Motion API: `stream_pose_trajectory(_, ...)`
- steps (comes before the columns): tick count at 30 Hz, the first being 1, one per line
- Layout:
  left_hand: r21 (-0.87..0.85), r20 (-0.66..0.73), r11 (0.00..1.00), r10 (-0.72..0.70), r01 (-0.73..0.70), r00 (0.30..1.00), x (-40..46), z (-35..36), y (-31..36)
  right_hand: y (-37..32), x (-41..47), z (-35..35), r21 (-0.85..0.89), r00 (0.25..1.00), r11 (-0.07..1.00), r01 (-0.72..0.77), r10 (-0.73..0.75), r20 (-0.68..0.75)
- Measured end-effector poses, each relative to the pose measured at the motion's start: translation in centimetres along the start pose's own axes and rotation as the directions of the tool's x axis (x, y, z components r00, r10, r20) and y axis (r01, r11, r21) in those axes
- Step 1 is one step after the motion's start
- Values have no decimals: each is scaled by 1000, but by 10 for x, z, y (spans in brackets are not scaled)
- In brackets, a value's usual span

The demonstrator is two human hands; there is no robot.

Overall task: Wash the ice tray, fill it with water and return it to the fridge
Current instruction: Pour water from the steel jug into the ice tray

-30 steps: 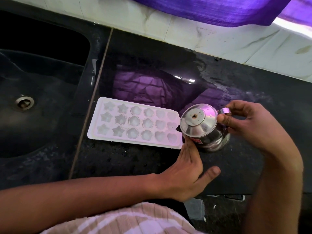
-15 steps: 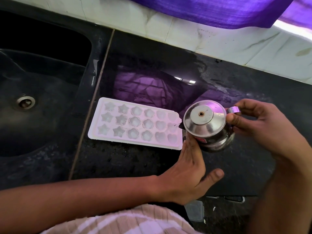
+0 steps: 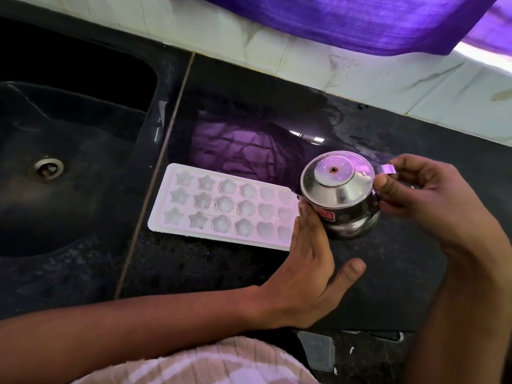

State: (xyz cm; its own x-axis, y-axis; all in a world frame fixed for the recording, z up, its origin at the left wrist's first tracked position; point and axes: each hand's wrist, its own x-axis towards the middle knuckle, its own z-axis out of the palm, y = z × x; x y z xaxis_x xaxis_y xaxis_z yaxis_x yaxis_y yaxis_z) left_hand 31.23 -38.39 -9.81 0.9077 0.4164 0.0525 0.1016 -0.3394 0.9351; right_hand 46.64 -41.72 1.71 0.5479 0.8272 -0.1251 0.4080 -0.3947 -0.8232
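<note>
Nearest the viewer, the left hand [image 3: 310,261] lies with straight, spread fingers, its fingertips [image 3: 306,214] against the near side of the steel jug [image 3: 339,195] and over the right end of the ice tray [image 3: 221,209]. The right hand [image 3: 421,195] has its grip pinched on the jug's handle [image 3: 386,169], tipping the vessel toward the tray. The tray sits flat on the black desk [image 3: 249,273], just right of the sink [image 3: 55,176]; its moulds look pale, their fill level unclear. Risks, as judged: too steep a tilt would flood past the small cells onto the desk; a nudge from the left hand could shift the tray; carrying it brimful would slop water. Beyond hangs a purple curtain [image 3: 360,20].
</note>
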Motion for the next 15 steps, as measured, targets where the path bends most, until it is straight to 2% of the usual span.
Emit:
stream_pose_trajectory(5,-97,-173,995,-22,5,985,10,-3,-9,-10,14,16,-43,999,998,-49,48,-21)
stream_pose_trajectory(9,-125,-191,992,-30,6,981,16,-5,-16,-14,25,26,-190,998,980,-63,55,-42)
stream_pose_trajectory(15,-151,-191,988,-68,39,979,20,-6,-20,-20,34,33,-293,996,952,-88,74,-58)
